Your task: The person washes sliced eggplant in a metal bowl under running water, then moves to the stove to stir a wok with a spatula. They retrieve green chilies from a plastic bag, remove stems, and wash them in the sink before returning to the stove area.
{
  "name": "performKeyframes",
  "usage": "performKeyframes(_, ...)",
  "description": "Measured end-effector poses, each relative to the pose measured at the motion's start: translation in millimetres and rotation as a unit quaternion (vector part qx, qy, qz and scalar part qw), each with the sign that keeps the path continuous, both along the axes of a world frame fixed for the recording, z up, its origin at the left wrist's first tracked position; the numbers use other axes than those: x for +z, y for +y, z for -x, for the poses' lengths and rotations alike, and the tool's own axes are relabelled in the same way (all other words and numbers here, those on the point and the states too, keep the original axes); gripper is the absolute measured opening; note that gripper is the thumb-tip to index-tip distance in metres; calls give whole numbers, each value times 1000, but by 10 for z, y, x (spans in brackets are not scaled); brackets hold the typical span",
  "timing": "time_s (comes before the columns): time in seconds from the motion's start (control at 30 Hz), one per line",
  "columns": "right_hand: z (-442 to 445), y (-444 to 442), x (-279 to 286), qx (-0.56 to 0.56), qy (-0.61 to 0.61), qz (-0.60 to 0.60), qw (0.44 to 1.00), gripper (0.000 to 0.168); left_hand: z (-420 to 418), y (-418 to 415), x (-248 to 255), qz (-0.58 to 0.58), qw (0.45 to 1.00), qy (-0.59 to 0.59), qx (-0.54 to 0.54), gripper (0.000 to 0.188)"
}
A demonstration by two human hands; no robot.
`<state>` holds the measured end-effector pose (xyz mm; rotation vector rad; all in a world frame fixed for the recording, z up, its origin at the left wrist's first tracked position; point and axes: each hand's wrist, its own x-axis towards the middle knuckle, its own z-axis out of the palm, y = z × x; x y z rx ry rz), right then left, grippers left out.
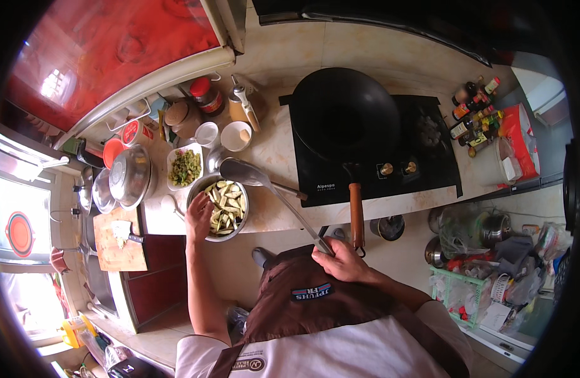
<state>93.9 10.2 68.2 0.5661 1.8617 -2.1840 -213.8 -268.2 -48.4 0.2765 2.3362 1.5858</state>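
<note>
My right hand grips the steel handle of a long metal wok spatula. Its broad head reaches left over the upper rim of a round metal bowl, which holds cut eggplant pieces. Over the bowl's left side is my left hand, fingers slightly curled and apart with nothing seen in them; whether it touches the rim is unclear. A black wok with a wooden handle sits on the black gas cooktop, its inside dark.
Behind the bowl stand a white dish of chopped greens, a white bowl and an oil dispenser. Metal basins and a cutting board with a knife lie left. Sauce bottles crowd the right; a cluttered rack stands lower right.
</note>
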Motion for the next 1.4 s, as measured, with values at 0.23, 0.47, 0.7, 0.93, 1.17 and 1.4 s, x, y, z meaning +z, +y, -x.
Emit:
performKeyframes(0.23,8,-52,-88,-10,44,-83,995,16,-246,54,1,149,981,120,-11,36)
performKeyframes(0.47,88,-109,-53,-39,-19,69,997,9,-387,147,51,195,942,273,-16,39)
performKeyframes(0.7,168,-75,-78,-2,-28,62,998,9,-534,151,-24,125,981,146,39,43)
performKeyframes(0.93,191,-83,-78,-7,-38,69,997,8,-624,179,23,37,991,113,62,46)
performKeyframes(1.17,155,-93,-72,-6,-32,72,997,9,-717,100,-197,14,983,88,162,36)
performKeyframes(1.4,156,-66,-135,-8,-26,84,996,10,-608,91,-228,192,948,210,141,40)
